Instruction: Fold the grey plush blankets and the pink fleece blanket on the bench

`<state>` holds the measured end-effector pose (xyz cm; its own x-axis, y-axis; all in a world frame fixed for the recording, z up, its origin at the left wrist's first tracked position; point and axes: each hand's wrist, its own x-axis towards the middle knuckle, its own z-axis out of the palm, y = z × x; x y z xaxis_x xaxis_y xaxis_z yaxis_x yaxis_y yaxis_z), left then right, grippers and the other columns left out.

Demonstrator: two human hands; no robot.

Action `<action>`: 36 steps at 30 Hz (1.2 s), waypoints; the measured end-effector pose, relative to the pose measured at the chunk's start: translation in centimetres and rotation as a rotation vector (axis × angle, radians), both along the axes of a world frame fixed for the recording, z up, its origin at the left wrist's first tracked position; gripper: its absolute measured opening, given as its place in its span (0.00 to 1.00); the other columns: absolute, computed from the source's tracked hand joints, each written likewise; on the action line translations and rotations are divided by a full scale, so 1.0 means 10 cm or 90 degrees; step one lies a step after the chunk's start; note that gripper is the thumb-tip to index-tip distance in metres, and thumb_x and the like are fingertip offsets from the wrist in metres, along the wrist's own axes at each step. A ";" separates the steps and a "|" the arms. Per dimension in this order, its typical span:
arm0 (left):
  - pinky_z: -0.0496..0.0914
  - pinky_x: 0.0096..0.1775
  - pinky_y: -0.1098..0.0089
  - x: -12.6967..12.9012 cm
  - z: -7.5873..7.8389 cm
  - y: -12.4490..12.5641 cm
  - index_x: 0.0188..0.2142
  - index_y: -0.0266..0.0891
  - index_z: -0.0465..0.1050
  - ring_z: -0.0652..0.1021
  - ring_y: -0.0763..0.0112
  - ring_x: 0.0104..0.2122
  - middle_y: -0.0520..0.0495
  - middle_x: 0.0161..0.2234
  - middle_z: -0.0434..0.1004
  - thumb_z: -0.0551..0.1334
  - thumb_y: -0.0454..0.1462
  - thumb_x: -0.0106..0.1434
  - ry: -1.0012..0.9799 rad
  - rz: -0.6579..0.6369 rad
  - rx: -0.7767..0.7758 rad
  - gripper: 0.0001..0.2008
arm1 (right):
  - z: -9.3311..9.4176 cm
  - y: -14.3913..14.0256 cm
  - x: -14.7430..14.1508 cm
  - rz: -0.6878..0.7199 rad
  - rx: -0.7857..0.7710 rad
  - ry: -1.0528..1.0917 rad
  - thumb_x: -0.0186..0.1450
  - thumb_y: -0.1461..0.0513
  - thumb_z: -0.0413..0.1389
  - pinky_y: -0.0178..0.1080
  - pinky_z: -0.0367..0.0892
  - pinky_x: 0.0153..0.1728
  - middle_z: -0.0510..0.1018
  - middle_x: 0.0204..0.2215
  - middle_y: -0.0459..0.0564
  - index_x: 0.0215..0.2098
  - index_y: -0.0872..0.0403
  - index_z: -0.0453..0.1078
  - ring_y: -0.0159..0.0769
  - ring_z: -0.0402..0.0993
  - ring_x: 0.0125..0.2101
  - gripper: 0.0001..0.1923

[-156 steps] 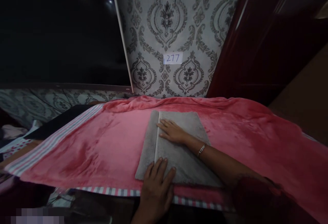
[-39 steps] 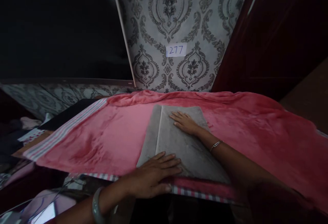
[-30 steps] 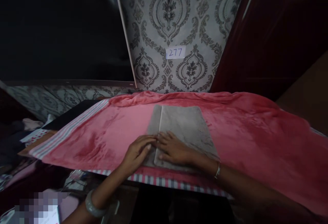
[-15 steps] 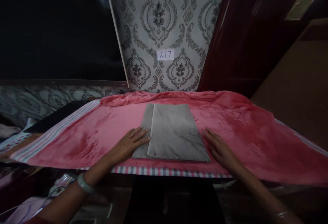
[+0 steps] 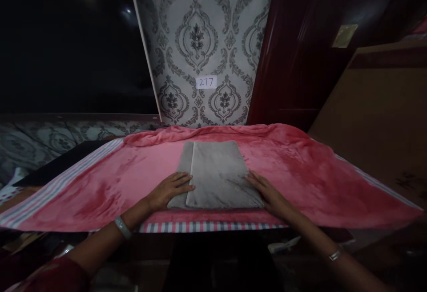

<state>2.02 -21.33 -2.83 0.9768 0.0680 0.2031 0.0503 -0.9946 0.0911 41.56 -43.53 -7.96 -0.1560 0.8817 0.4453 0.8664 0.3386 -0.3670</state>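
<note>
A folded grey plush cloth (image 5: 220, 174) lies flat on a pink fleece blanket (image 5: 140, 163), with a narrower strip of it showing along its left side. My left hand (image 5: 170, 189) rests on that left strip, fingers stretched out toward the fold line. At the right edge of the cloth, my right hand (image 5: 267, 192) lies with its fingers extended and its fingertips on the cloth. Neither hand grips anything.
The blanket has a striped hem (image 5: 213, 226) along the near edge and is bunched up at the back. Behind it are a patterned wall (image 5: 230, 38) with a paper label (image 5: 206, 82), a dark screen (image 5: 73, 51) and a cardboard box (image 5: 376, 105).
My right hand has moved inward, from beside the grey cloth onto its right edge. My left hand stays on the left strip. The camera view has shifted slightly.
</note>
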 end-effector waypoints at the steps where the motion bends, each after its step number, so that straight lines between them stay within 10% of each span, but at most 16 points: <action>1: 0.56 0.65 0.48 -0.02 -0.04 0.01 0.66 0.48 0.63 0.61 0.48 0.67 0.38 0.68 0.59 0.56 0.61 0.62 -0.016 0.004 -0.003 0.38 | 0.00 0.01 -0.01 -0.001 -0.006 0.006 0.66 0.69 0.48 0.60 0.56 0.64 0.51 0.71 0.59 0.73 0.46 0.49 0.49 0.49 0.69 0.38; 36: 0.57 0.64 0.47 -0.04 -0.24 0.08 0.68 0.51 0.59 0.61 0.47 0.67 0.38 0.70 0.55 0.55 0.63 0.62 -0.070 -0.010 0.013 0.40 | -0.09 -0.01 -0.06 -0.036 -0.021 0.040 0.63 0.68 0.51 0.57 0.58 0.63 0.52 0.71 0.53 0.69 0.44 0.58 0.50 0.56 0.67 0.37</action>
<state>1.59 -20.50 -5.22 0.9494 0.0483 0.3102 0.0263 -0.9969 0.0748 40.93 -43.60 -8.87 -0.0784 0.9025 0.4235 0.8585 0.2771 -0.4315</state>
